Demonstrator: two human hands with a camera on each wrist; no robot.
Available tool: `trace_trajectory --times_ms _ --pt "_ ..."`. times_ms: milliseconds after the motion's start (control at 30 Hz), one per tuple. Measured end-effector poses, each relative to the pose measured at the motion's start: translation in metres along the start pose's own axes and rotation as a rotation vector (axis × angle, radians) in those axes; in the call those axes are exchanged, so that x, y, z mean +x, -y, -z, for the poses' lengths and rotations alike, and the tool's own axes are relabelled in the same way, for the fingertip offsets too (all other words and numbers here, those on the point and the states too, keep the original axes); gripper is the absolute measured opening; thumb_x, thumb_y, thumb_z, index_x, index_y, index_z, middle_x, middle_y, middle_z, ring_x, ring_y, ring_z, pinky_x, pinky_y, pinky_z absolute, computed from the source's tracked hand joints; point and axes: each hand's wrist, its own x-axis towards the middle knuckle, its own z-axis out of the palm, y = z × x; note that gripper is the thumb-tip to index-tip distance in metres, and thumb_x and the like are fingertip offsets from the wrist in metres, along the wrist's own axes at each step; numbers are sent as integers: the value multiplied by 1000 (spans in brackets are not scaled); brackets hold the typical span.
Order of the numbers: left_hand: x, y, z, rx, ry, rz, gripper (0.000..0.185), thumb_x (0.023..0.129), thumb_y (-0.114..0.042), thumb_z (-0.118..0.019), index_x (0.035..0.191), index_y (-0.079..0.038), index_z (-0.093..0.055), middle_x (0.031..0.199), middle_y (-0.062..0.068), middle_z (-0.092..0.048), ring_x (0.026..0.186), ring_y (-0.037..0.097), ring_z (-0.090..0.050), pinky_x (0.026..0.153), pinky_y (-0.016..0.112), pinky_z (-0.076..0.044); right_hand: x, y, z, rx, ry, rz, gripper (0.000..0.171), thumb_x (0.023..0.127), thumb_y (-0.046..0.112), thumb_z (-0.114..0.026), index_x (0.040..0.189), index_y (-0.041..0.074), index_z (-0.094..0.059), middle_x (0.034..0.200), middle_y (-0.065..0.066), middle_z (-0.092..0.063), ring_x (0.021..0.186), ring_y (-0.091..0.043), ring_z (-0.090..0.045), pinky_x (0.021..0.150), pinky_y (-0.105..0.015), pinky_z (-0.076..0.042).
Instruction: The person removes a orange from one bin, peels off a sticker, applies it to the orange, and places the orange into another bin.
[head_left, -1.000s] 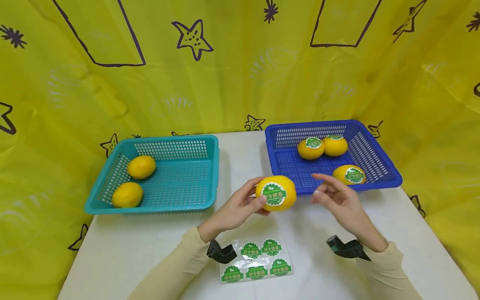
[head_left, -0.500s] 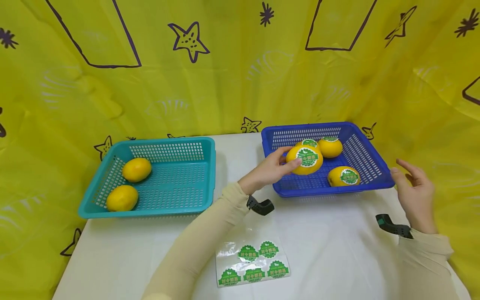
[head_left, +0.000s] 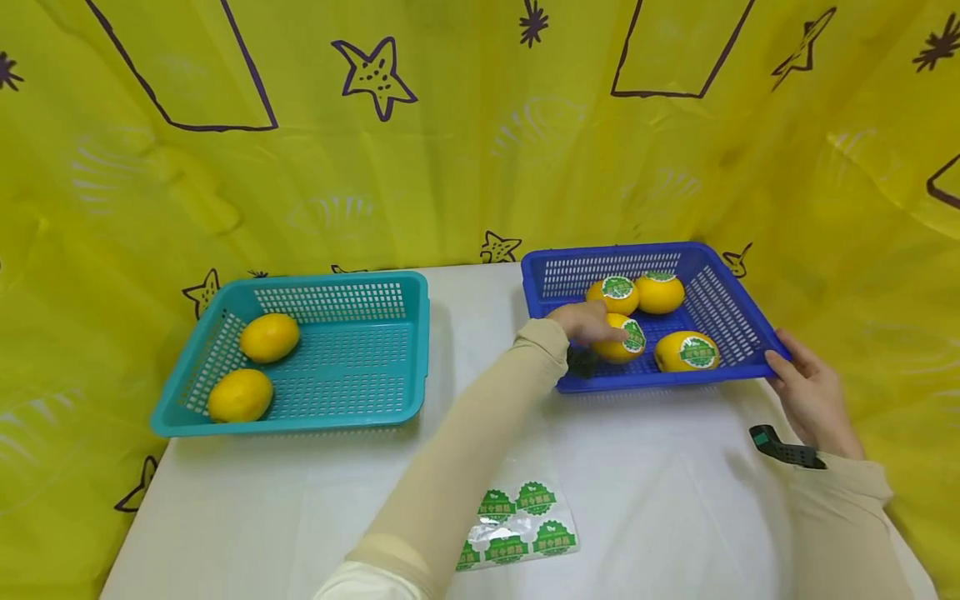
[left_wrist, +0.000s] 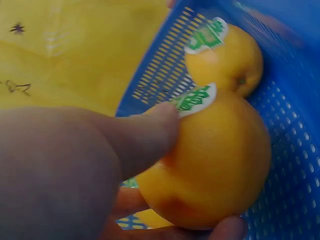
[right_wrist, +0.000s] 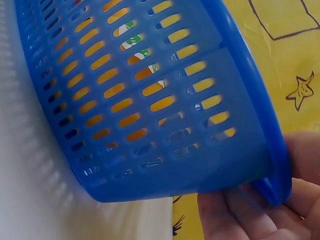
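Note:
My left hand (head_left: 587, 322) reaches into the blue basket (head_left: 557, 310) and holds a yellow lemon (head_left: 617, 351) low inside it. A round green-and-white sticker is on that lemon; in the left wrist view my thumb (left_wrist: 150, 130) lies against the sticker's edge, with fingertips under the fruit (left_wrist: 220, 160). More stickered lemons lie around it: one (head_left: 686, 352) at the front right, two (head_left: 660, 295) at the back. At the basket's front right corner my right hand (head_left: 813, 398) grips the rim, thumb and fingers on either side of it in the right wrist view.
A teal basket (head_left: 429, 350) with two plain lemons (head_left: 270, 337) stands to the left. On the white table (head_left: 637, 492) lies a sheet of green stickers (head_left: 525, 529), partly behind my left sleeve. A yellow curtain (head_left: 450, 167) hangs behind.
My left hand has carried the stickered lemon rightward from above the table and lowered it into the blue basket. My right hand has moved right and taken hold of the basket's corner.

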Motion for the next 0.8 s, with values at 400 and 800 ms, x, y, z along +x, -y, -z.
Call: trace_trajectory --times_ms 400,800 --pt "21 -4 -16 79 132 3 50 101 -36 -51 136 0 -50 109 5 -59 89 14 -59 69 21 -51 -4 -4 0 94 -2 -9 74 98 9 -57 154 8 -10 161 -8 -2 100 -1 -61 80 -16 -49" --pt "24 -9 -16 163 176 -51 39 101 -29 -51 129 -2 -54 104 3 -58 86 13 -55 69 21 -48 -4 -1 -3 73 -42 -40 76 97 14 -60 155 11 -12 162 -6 -4 97 0 -62 81 -17 -46"
